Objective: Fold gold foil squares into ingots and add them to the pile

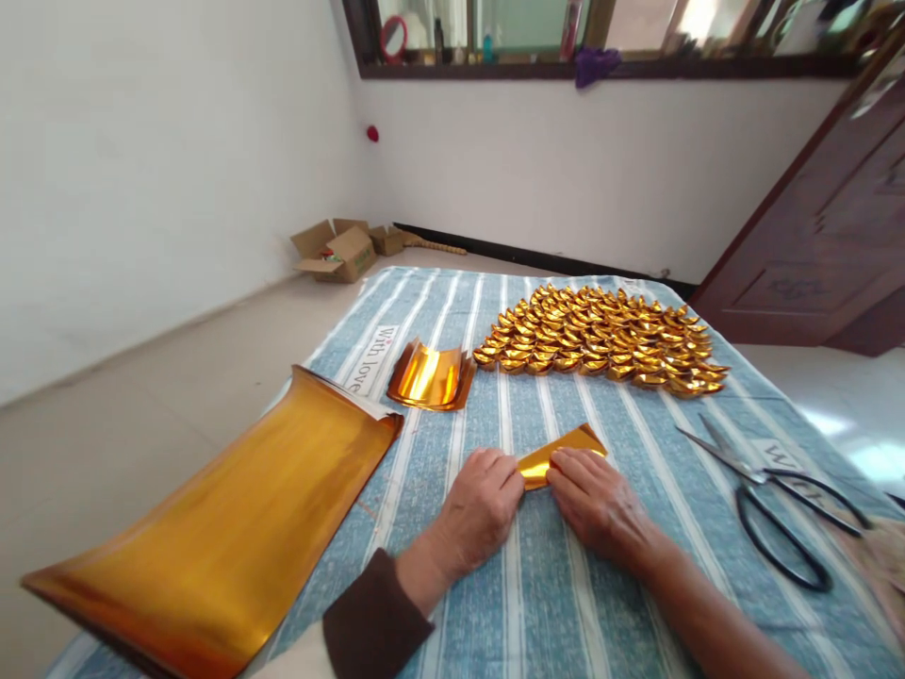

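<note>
A big gold foil sheet (212, 538) curls at the table's left. At centre, the left hand (481, 514) and right hand (598, 500) press and seemingly pinch a folded gold paper (562, 451) on the striped cloth (537, 585). Scissors (770, 500) lie right.

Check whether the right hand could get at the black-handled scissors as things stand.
Probably yes: the scissors lie flat on the striped cloth to the right of the right hand, nothing between them, though both hands pinch a folded gold paper.

2 hands (481, 509) (600, 505) share 1 folded gold slip (562, 451); 1 large foil sheet (212, 538) at 8 o'clock, 1 small curled stack (430, 375), 1 scissors (778, 500) at 3 — folded ingots (600, 339) at 12, too many to count.
</note>
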`<state>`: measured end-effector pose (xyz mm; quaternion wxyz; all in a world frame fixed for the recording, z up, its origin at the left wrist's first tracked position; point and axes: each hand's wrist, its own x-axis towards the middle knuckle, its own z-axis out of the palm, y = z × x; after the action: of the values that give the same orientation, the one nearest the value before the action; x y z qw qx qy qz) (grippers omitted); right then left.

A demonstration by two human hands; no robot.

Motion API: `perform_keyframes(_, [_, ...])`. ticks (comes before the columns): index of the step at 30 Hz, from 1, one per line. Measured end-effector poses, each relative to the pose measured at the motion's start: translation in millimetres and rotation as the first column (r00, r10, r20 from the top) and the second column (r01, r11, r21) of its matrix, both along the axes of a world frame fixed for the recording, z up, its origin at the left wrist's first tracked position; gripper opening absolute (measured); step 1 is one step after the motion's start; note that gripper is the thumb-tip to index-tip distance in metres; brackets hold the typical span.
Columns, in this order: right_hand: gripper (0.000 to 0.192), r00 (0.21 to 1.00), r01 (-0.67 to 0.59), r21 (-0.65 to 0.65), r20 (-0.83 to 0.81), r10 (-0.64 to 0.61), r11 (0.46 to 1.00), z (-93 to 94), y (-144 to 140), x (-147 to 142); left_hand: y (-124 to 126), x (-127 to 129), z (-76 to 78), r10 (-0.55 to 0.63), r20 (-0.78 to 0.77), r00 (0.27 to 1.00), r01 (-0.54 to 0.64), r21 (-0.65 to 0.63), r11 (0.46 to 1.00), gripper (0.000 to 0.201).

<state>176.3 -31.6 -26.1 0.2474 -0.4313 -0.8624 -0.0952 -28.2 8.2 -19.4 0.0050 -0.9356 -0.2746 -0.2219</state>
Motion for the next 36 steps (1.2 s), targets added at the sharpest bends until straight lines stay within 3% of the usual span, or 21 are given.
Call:
perform_keyframes(9, [0.030, 0.995, 0.023, -0.063, -0.095, -0.029, 0.998, 2.8, -16, -15, -19, 9, 3.4, -0.045, 0.041, 0.998, 0.048, -0.056, 0.997, 0.030])
perform_keyframes(21, [0.028, 0.923, 0.094, -0.240, -0.343, -0.175, 0.966, 8.7, -20, -15, -10, 13, 6.2, 0.035, 0.220, 0.975, 0.015, -0.222, 0.975, 0.022])
perform_keyframes(30, [0.024, 0.891, 0.248, -0.208, -0.334, -0.307, 0.946, 1.1, -19, -17, -10, 13, 1.3, 0.094, 0.204, 0.975, -0.038, -0.264, 0.964, 0.022])
perform_keyframes(36, [0.028, 0.901, 0.229, -0.226, -0.320, -0.294, 0.947, 2.5, -18, -14, -8, 13, 5.4, 0.090, 0.236, 0.968, -0.012, -0.315, 0.949, 0.019])
